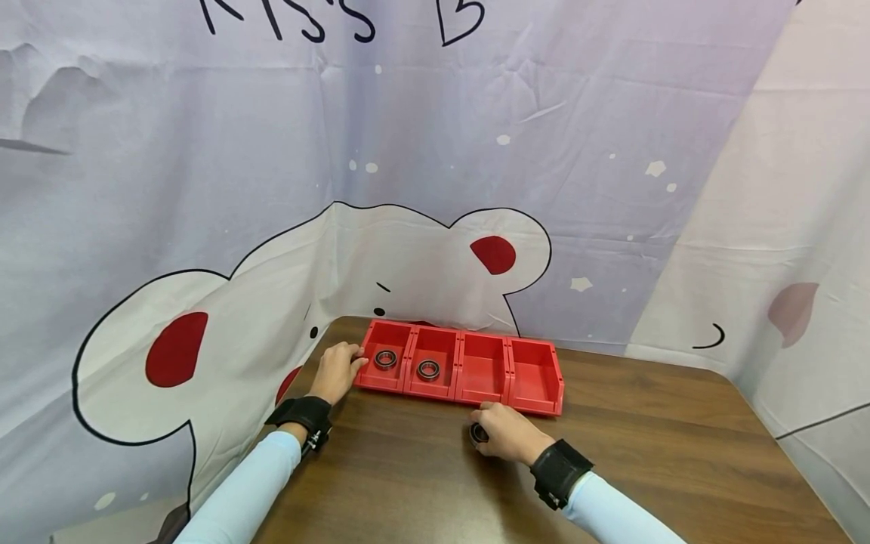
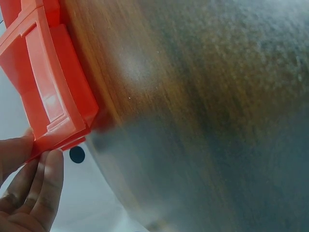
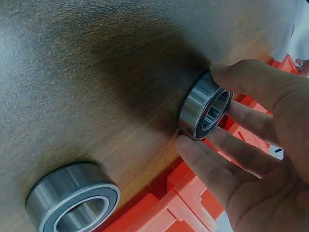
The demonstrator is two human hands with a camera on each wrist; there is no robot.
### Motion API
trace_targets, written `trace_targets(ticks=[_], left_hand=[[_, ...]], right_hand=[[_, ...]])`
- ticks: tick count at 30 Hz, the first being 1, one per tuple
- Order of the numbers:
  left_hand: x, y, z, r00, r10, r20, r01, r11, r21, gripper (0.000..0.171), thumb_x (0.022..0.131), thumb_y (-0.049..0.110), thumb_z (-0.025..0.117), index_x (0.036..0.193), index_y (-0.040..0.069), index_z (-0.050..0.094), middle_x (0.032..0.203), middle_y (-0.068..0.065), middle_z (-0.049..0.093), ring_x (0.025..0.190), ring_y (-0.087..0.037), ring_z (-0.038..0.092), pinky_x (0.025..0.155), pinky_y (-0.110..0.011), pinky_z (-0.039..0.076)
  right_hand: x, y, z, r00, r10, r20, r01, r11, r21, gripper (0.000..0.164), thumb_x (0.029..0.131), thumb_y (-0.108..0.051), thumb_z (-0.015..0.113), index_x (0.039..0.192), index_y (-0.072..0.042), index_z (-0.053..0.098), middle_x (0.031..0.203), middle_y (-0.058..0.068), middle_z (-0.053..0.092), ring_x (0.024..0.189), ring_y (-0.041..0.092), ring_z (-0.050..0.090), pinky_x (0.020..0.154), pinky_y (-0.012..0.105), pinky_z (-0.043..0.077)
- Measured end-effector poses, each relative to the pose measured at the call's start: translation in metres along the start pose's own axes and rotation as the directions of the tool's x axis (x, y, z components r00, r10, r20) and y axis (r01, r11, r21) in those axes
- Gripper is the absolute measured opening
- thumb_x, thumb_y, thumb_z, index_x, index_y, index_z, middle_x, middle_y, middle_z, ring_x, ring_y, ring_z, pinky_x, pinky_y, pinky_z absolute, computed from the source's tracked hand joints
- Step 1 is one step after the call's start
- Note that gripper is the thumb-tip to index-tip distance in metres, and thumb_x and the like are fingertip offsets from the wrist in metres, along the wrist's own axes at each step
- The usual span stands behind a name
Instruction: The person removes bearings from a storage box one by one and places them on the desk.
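Observation:
My left hand (image 1: 336, 372) pinches the left side wall of a row of red plastic bins (image 1: 483, 368); in the left wrist view the thumb (image 2: 17, 151) and fingers lie on opposite sides of that wall. One steel ball bearing (image 3: 193, 108) is held on the table between the thumb and fingers of my right hand (image 1: 506, 432), just in front of the bins. Another bearing (image 3: 72, 195) rests on the wood in the right wrist view; I cannot make it out in the head view. Bearings also lie in the leftmost bin (image 1: 385, 360) and the second bin (image 1: 428, 370).
The bins stand side by side along the back edge of a brown wooden table (image 1: 652, 438). A printed cloth (image 1: 421, 136) hangs behind the table and along its sides. Black bands (image 1: 561, 473) wrap both wrists.

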State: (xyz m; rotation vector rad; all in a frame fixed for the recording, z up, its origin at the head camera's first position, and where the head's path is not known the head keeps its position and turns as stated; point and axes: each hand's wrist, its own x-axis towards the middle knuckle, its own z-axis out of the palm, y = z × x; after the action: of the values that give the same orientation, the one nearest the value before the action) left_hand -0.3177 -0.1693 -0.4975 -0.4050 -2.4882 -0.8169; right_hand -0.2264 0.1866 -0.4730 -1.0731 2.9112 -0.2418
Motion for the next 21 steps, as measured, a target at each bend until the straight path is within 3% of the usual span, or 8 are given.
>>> trace_targets(ticks=[4,8,10,13,16,19,21], left_hand=[[0.000,0.000,-0.001,1.000,0.007,-0.007,-0.007,1.000,-0.004,0.015,0.087,0.005,0.082,0.098,-0.004,0.077,0.084,-0.014,0.067,0.081,-0.033,0.066,0.075,-0.046,0.056],[0.002,0.001,-0.003,1.000,0.012,0.021,-0.012,1.000,0.001,0.016,0.087,0.007,0.082,0.098,-0.004,0.077,0.087,-0.014,0.069,0.085,-0.034,0.068,0.077,-0.047,0.056],[0.005,0.001,-0.005,0.999,0.014,0.046,-0.014,1.000,0.014,0.015,0.087,0.009,0.083,0.096,-0.002,0.077,0.087,-0.013,0.069,0.085,-0.033,0.067,0.076,-0.046,0.056],[0.011,0.005,-0.008,0.997,0.027,0.066,-0.029,0.999,0.039,0.015,0.086,0.012,0.084,0.091,0.001,0.075,0.083,-0.009,0.064,0.078,-0.027,0.061,0.071,-0.042,0.052],[0.023,0.014,-0.007,0.997,0.059,0.059,-0.062,0.997,0.040,0.016,0.086,0.016,0.085,0.089,0.004,0.075,0.082,-0.007,0.062,0.075,-0.022,0.056,0.067,-0.038,0.048],[0.038,0.031,0.002,0.987,0.132,0.094,-0.135,0.991,0.023,0.020,0.085,0.017,0.086,0.095,0.003,0.077,0.090,-0.008,0.066,0.080,-0.023,0.060,0.071,-0.038,0.052],[0.048,0.046,0.011,0.964,0.202,0.172,-0.209,0.978,0.022,0.024,0.085,0.016,0.086,0.102,0.001,0.077,0.097,-0.010,0.068,0.089,-0.026,0.063,0.078,-0.040,0.054]], right_hand=[[-0.002,0.001,-0.004,0.999,-0.019,-0.041,0.020,1.000,0.013,0.029,0.083,-0.016,0.085,0.107,-0.004,0.075,0.093,0.003,0.067,0.078,0.009,0.057,0.072,0.029,0.055],[-0.008,0.016,-0.017,0.981,0.022,-0.194,-0.029,0.999,-0.030,0.021,0.086,-0.018,0.083,0.103,-0.007,0.077,0.093,0.003,0.069,0.083,0.017,0.063,0.070,0.035,0.057],[-0.016,0.032,-0.026,0.950,0.098,-0.296,-0.120,0.991,-0.058,0.018,0.086,-0.016,0.082,0.101,-0.007,0.077,0.095,0.005,0.069,0.088,0.025,0.065,0.067,0.041,0.058],[-0.033,0.064,-0.039,0.870,0.258,-0.420,-0.300,0.953,-0.036,0.019,0.082,-0.009,0.081,0.099,-0.002,0.076,0.094,0.011,0.067,0.088,0.034,0.066,0.065,0.048,0.058],[-0.051,0.092,-0.045,0.796,0.393,-0.460,-0.421,0.906,0.045,0.016,0.080,-0.004,0.081,0.092,0.004,0.074,0.086,0.015,0.066,0.080,0.036,0.065,0.068,0.051,0.056],[-0.061,0.107,-0.043,0.782,0.469,-0.411,-0.460,0.879,0.127,0.018,0.082,-0.004,0.081,0.092,0.008,0.071,0.082,0.016,0.069,0.074,0.033,0.065,0.069,0.051,0.055],[-0.062,0.111,-0.040,0.783,0.490,-0.383,-0.460,0.871,0.174,0.023,0.084,-0.004,0.082,0.097,0.010,0.070,0.084,0.019,0.071,0.074,0.033,0.066,0.069,0.051,0.056]])
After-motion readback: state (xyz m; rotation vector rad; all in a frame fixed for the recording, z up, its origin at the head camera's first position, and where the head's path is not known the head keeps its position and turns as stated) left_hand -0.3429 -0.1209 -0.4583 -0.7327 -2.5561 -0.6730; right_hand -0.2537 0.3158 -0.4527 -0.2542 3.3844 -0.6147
